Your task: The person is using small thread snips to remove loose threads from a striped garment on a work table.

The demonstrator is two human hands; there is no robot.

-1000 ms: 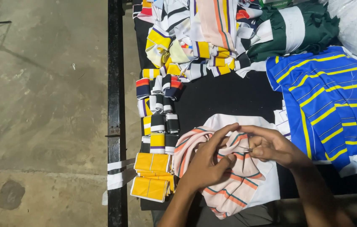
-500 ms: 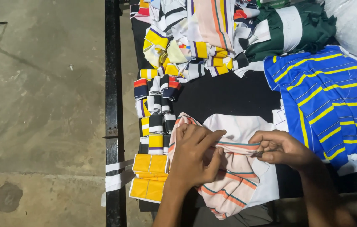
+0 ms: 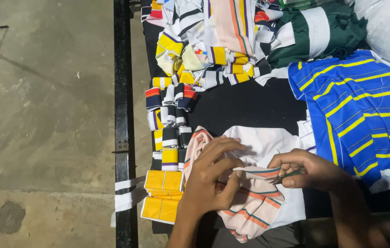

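We judge the trimming of the pale striped garment [image 3: 254, 202] to be somewhere in the middle: it lies bunched in the lower centre of the frame on the black table [image 3: 245, 103], with one striped edge pulled taut between our hands, and nothing shows how much of it is left to go over. Our left hand [image 3: 211, 179] rests flat on the cloth, fingers pressed together and curled, the thumb and forefinger pinching the folded edge. Our right hand [image 3: 305, 170], just to the right, has its fingers closed around small thread snips [image 3: 289, 175], whose thin metal tip points at that edge; whether the blades are touching cloth we cannot tell. The garment looks like soft knit, cream to pink with thin orange and teal stripes, creased into loose folds. Left of it, along the table's edge, run small folded ribbed pieces [image 3: 169, 138] in white, black, red and yellow, and below them flat yellow rectangles [image 3: 162, 195]. The upper centre holds a looser heap of striped scraps [image 3: 208, 50]. At right lies a blue garment with yellow stripes [image 3: 355, 110], smooth and flat, with dark green and white cloth [image 3: 319, 32] above it. Bare concrete floor [image 3: 43, 115] fills the left.
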